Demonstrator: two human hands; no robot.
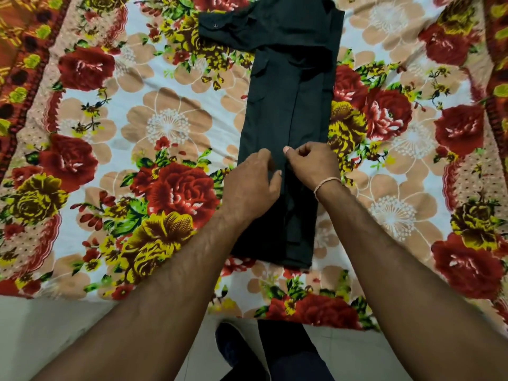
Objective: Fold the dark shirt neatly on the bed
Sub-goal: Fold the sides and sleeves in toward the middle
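The dark shirt [288, 127] lies on the bed [165, 127] as a long narrow strip, its sides already turned in, running away from both hands. One cuffed sleeve [217, 27] pokes out at the far end, well beyond the left hand [251, 185]. That hand rests on the strip's near-left part, fingers bent into the cloth, likely pinning it. Just beside it, the right hand [312, 166] curls its fingers at the centre seam, apparently pinching fabric to straighten the fold.
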